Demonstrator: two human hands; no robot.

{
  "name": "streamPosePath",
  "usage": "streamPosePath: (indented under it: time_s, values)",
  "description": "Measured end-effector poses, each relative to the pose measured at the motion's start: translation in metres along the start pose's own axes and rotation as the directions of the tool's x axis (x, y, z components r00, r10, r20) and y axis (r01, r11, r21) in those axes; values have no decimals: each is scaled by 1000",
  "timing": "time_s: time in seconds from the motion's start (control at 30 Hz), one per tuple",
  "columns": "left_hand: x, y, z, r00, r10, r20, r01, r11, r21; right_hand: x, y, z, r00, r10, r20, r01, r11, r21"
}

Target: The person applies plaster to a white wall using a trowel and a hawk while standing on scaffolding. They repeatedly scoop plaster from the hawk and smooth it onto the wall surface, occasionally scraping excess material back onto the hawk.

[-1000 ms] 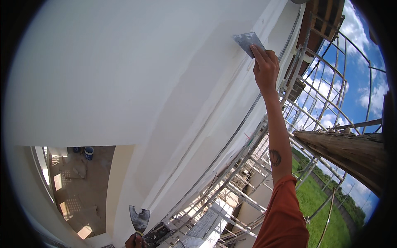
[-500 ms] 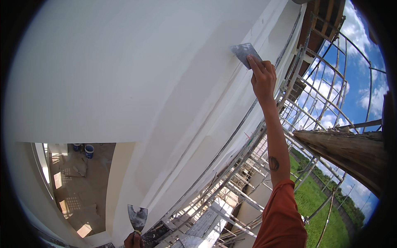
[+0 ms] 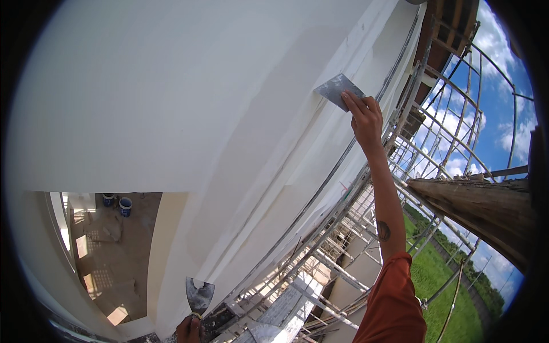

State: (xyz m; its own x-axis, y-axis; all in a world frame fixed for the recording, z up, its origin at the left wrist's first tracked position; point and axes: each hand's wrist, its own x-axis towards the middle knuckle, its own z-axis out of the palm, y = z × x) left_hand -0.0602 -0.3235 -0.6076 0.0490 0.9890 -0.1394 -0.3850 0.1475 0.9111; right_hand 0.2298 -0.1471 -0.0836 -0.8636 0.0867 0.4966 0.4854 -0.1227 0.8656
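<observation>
My right hand (image 3: pixel 366 117), arm stretched far up, grips a flat grey metal filling blade (image 3: pixel 338 91) between thumb and fingers. The blade lies against the white wall (image 3: pixel 143 103), beside a long raised moulding strip (image 3: pixel 297 151) that runs diagonally. Low in the picture my left hand (image 3: pixel 189 330) is closed around the handle of a putty knife (image 3: pixel 199 294). White filler smears its wide metal blade, which points upward in front of the wall's lower part. A greyer, damp-looking band (image 3: pixel 251 126) of filler runs along the moulding.
Metal scaffolding (image 3: pixel 452 126) rises on the right, with a thick wooden beam (image 3: pixel 474 211) close by. White-spattered planks (image 3: pixel 280 314) lie below. Through a wall opening at lower left, buckets (image 3: pixel 125 207) stand on a floor. Green grass (image 3: pixel 440 286) lies far below.
My right hand has drawn the filling blade a little downward along the moulding, and the blade has turned slightly. My left hand and the putty knife have risen slightly and shifted right.
</observation>
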Motion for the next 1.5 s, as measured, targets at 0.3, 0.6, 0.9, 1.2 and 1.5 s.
streamPosePath:
  time_s: [0.3,0.6,0.9,1.2,1.5]
  values:
    - [10,40,61,939,318,128,-311,947,-74,-71,-154,-100,736,613,289,-638,482,601]
    - [25,62,91,857,361,369,-270,922,-276,-122,-242,-152,903,45,427,-415,354,838]
    - [7,89,56,948,298,114,-271,940,-206,-45,-115,-53,963,243,-113,-213,950,227]
    - [7,68,49,965,245,98,-230,963,-139,-7,-103,7,961,189,-200,-187,982,31]
    - [13,58,45,976,208,66,-198,971,-132,-25,-103,9,985,147,-86,-142,988,56]
